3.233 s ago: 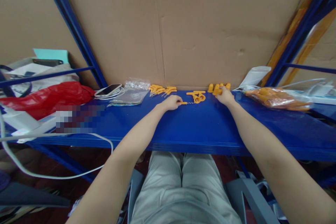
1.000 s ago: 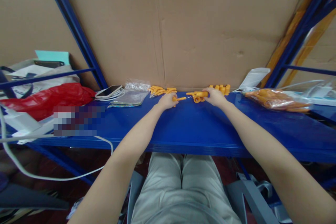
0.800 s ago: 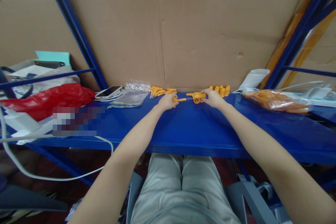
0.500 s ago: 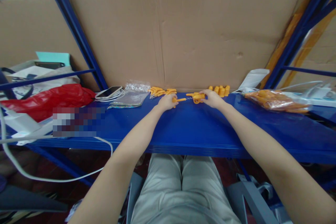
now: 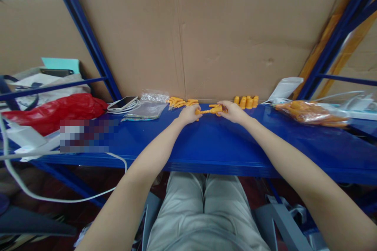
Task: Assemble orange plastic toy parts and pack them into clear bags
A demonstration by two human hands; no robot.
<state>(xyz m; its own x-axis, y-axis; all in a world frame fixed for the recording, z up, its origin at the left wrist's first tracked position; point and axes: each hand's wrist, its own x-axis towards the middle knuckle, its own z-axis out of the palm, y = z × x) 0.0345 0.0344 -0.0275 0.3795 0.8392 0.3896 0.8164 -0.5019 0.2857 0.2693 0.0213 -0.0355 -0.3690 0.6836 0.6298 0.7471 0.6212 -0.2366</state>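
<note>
both hands meet at the far edge of the blue shelf (image 5: 224, 145), close against the cardboard sheet (image 5: 220, 35). the left hand (image 5: 190, 113) is curled shut around the left end of a small orange plastic piece (image 5: 209, 110), and the right hand (image 5: 234, 111) pinches its right end with the fingers drawn in, so the piece spans the short gap between them, at or just above the shelf surface. gripping it at both ends seems to hold it steady and level between the two hands. the loose stock lies in a line along the far edge, within arm's reach: a row of upright orange caps (image 5: 246, 102) just right of the right hand, and a pile of orange parts (image 5: 180, 102) just left of the left hand, next to a clear plastic bag (image 5: 149, 106) and a phone (image 5: 121, 102) resting on a coiled cable. a filled bag of orange parts (image 5: 309, 111) sits further right, a red bag (image 5: 55, 110) far left. the piece is too small and too covered by fingers to tell its exact shape or whether a chain hangs from it; a patch at the left is blurred out.
</note>
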